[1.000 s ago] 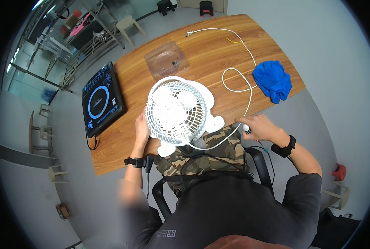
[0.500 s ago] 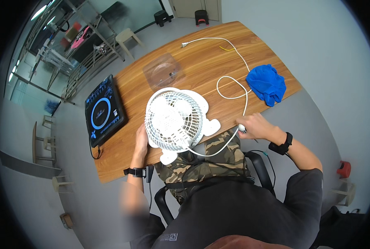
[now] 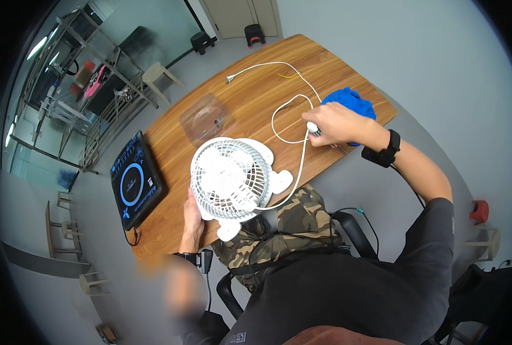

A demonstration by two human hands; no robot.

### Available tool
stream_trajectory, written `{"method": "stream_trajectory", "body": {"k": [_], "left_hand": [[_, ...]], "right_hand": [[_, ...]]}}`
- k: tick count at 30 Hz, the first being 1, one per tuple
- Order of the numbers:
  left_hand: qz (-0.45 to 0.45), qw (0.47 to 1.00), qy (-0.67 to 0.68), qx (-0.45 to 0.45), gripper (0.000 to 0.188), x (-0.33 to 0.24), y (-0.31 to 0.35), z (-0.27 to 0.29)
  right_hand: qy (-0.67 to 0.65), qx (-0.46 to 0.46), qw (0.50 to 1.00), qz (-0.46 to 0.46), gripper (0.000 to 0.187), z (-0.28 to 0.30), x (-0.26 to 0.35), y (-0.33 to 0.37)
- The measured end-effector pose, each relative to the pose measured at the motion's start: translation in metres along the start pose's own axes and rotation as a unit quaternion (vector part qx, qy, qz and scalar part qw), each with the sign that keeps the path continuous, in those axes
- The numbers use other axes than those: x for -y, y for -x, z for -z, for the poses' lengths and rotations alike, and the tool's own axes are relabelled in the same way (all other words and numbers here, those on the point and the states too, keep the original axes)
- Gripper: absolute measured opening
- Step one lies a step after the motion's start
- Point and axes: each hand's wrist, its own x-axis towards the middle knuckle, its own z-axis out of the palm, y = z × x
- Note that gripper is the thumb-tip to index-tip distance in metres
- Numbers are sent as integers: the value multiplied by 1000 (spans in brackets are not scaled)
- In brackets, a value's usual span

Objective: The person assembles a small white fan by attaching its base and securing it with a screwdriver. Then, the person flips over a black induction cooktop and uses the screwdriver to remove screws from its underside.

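Note:
A white fan (image 3: 230,181) with a round grille facing up lies at the table's near edge. Its rounded white feet (image 3: 281,181) stick out at the side and toward my lap. My left hand (image 3: 192,214) holds the fan's left side, its fingertips partly hidden behind the rim. Over the right part of the table, my right hand (image 3: 337,122) is closed round what looks like a screwdriver (image 3: 313,127) with a rounded white handle end and dark grip. A white power cord (image 3: 299,172) runs from the grille past that hand. Behind the hand lies a crumpled blue cloth (image 3: 351,102).
A black induction cooktop (image 3: 135,183) with blue markings stands at the table's left. Beyond the fan sits a clear plastic tray (image 3: 201,118) with small dark pieces in it. The cord's white plug (image 3: 230,78) and a short yellow tie (image 3: 288,75) lie toward the far edge.
My right hand has moved up and away from me, from the table's near edge to beside the blue cloth, still holding the tool. My left hand stays on the fan; the view has shifted slightly.

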Motion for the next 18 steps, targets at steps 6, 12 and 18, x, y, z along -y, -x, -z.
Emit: {"method": "stream_trajectory", "body": {"k": [6, 12, 18], "left_hand": [[10, 996, 79, 47, 58, -22, -24, -46], [-49, 996, 32, 63, 61, -81, -72, -118], [-44, 994, 99, 7, 61, -115, -155, -207]], "right_hand": [[42, -15, 999, -25, 25, 63, -39, -25], [164, -45, 985, -21, 27, 120, -110, -59], [234, -78, 967, -61, 29, 139, -183, -97]]}}
